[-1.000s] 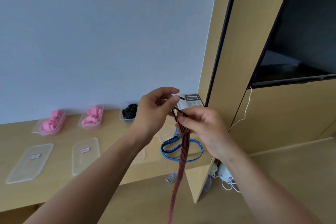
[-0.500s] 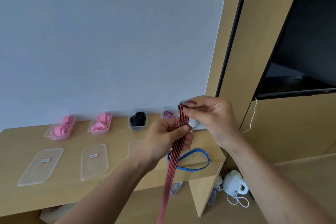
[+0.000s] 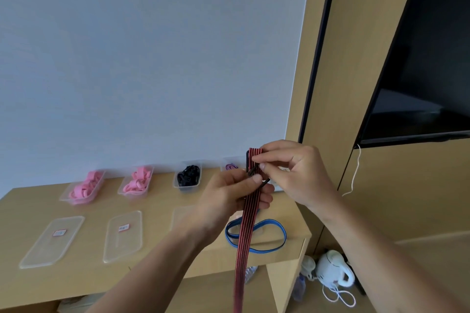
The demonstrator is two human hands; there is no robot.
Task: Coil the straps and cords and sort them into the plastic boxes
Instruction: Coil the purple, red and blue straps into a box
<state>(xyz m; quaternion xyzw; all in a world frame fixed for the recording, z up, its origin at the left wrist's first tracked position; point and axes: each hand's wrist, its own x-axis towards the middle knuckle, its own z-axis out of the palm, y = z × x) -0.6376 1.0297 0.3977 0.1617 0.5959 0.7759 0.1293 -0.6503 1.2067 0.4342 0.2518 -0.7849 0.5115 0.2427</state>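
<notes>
Gripping a red strap with black stripes [image 3: 245, 236], the person holds it up in front of the wall, above the right end of the wooden table [image 3: 157, 201]. The left hand [image 3: 226, 198] is wrapped around the strap a little below its top. Its fingers curl in behind the band and its thumb [image 3: 255, 178] presses on the front. The right hand [image 3: 300, 173] pinches the very top of the strap, with thumb and forefinger closed tight and the other fingers bent over them. A thin black piece [image 3: 247, 161] shows at that top end, touching both hands. I cannot tell whether it is a hook or a cord. The rest of the strap hangs straight down past the table edge and out of sight.

A blue strap [image 3: 268, 222] lies in a loose loop on the table, just behind the red one. Plastic boxes stand along the wall: two with pink coils [image 3: 84, 188] [image 3: 137, 183], one with black coils [image 3: 188, 176] and one with something purple [image 3: 230, 166], partly hidden by the hands.
</notes>
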